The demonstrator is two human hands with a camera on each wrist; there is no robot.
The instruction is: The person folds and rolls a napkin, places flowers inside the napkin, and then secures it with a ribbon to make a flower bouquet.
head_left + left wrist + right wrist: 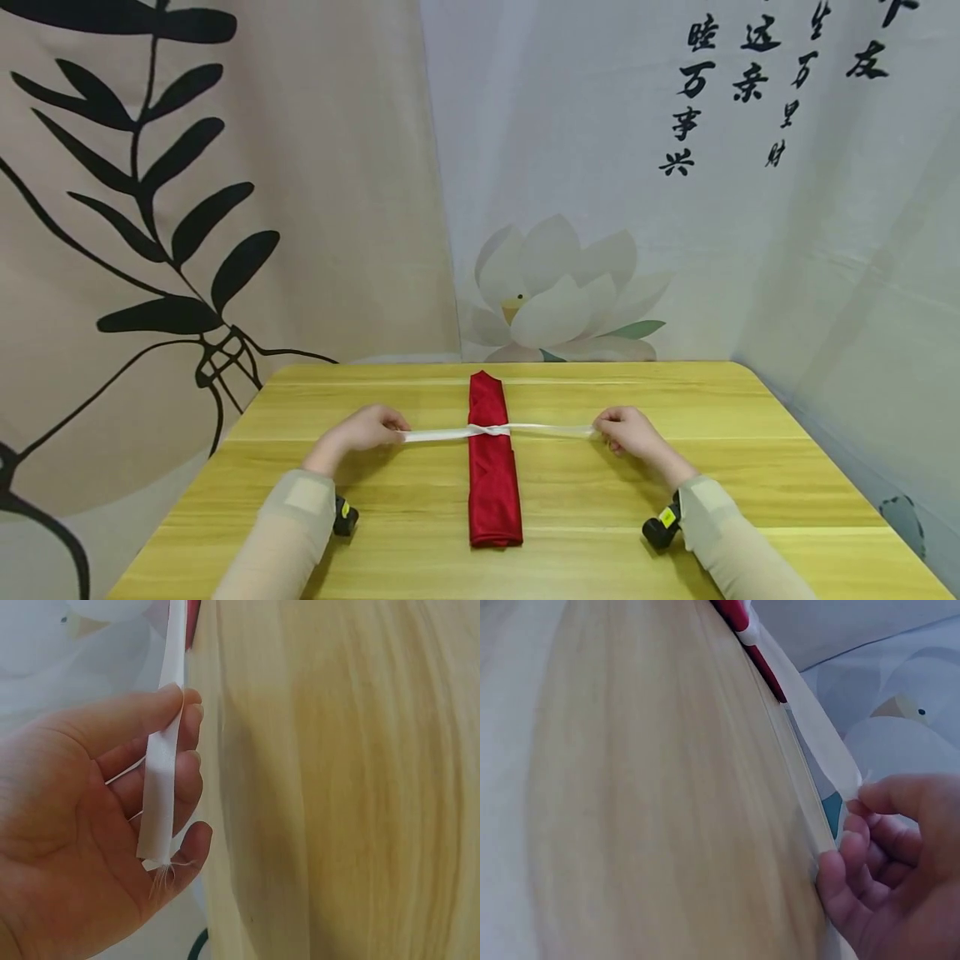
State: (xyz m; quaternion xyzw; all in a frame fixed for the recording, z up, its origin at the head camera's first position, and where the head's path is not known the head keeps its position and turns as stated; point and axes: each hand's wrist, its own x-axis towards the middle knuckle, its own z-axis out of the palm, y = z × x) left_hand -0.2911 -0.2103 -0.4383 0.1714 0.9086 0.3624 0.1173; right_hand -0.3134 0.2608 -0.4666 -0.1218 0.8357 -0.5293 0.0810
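Observation:
A long folded red cloth lies lengthwise in the middle of the table. Around its upper part runs a white ribbon, its two ends crossed on top of the cloth and drawn out to both sides. My left hand pinches one end between thumb and forefinger; in the left wrist view the frayed tail of the ribbon hangs down across the fingers. On the other side my right hand pinches the opposite end at its tip, as the right wrist view shows, with the remaining fingers curled.
The wooden table reaches back to a printed curtain with leaves, a lotus and dark characters. A black wrist camera sits on the left wrist, another camera on the right.

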